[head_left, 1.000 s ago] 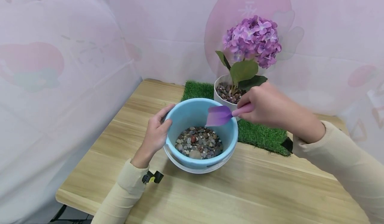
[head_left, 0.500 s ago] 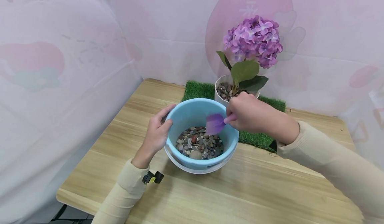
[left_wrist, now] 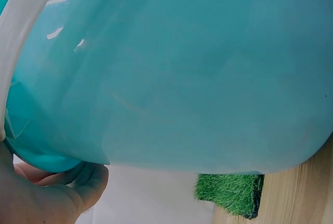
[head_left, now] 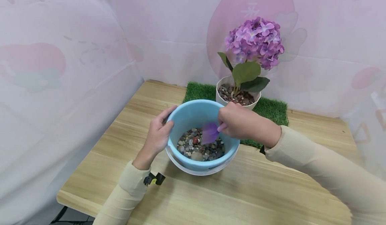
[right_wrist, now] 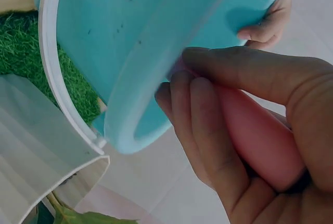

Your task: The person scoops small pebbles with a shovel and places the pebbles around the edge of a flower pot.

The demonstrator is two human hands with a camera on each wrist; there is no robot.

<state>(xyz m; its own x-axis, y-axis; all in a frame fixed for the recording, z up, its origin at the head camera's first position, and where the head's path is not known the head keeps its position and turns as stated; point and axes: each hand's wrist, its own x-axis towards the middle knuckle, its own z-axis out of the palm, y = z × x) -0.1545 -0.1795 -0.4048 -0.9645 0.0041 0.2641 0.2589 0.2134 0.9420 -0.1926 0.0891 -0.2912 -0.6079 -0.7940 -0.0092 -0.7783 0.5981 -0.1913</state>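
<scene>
Your right hand (head_left: 241, 120) is wrapped round the pink handle of the purple shovel (head_left: 210, 133), its blurred blade inside the blue bucket (head_left: 190, 114), above or touching the pebbles (head_left: 199, 151), you cannot tell which; your left hand (head_left: 156, 131) grips the bucket's left rim; you seem to be mid-scoop, no load plain on the blade, with mixed pebbles, one reddish, left over the bucket's floor; beyond, the white pot (head_left: 221, 100) already holds stones round the purple flower (head_left: 254, 44), on green turf (head_left: 272, 113) at the worktop's (head_left: 256, 191) far side.
</scene>
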